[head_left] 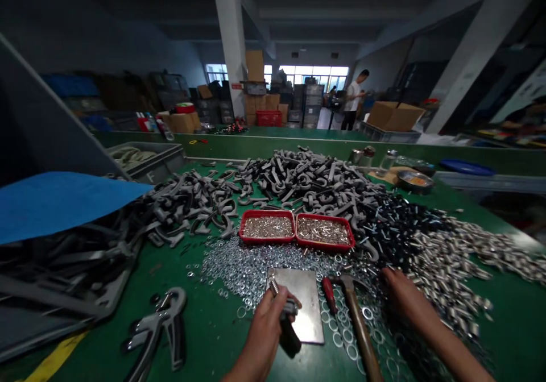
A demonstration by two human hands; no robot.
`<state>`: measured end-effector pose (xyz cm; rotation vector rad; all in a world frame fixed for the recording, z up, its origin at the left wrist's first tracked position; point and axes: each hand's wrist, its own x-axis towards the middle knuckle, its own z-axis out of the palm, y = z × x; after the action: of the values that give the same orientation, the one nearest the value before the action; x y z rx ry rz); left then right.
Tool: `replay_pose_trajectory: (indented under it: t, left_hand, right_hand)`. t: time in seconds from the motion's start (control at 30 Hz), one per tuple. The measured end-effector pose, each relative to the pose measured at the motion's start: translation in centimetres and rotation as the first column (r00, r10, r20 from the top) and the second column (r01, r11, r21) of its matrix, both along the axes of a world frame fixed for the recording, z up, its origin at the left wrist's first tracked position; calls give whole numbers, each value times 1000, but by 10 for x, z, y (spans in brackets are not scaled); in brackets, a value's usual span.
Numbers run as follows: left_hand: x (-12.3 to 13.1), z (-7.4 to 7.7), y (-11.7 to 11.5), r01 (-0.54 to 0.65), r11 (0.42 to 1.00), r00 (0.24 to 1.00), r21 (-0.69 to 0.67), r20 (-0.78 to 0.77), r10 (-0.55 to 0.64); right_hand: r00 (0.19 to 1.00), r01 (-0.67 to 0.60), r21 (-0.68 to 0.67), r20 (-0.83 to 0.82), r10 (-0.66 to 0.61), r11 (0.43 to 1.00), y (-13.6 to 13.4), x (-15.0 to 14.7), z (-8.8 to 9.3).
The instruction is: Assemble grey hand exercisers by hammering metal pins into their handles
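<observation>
My left hand (267, 319) is closed round a grey metal clamp part (286, 309) with a threaded bolt sticking up, held over a small steel plate (303, 302). My right hand (401, 294) reaches flat into the edge of a pile of black and silver fasteners (443, 257); its fingertips are hidden among them. A hammer with a wooden handle (360, 328) lies between my hands on loose washers (239, 268). A red-handled tool (329, 294) lies beside the hammer head.
Two red trays (296, 228) of small silver parts sit ahead. Behind them is a big heap of grey clamp pieces (294, 183). Grey crates (149, 157) and a blue sheet (60, 200) are on the left, assembled clamps (164, 325) near front left. A person (353, 99) stands far back.
</observation>
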<state>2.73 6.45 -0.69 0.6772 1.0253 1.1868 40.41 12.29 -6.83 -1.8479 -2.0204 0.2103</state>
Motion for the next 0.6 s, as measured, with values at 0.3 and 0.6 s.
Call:
replay_pose_trajectory:
  t: [0.3,0.6]
  left_hand:
    - [-2,-2,-2,31,998,996,53,-90,-27]
    - [-1,8,1,45,995,982,90,-186,-27]
  right_hand:
    - [993,-64,136,-88,77,989,-4,-39,39]
    - [834,-373,-53,-456,310,926,-65,-185,85]
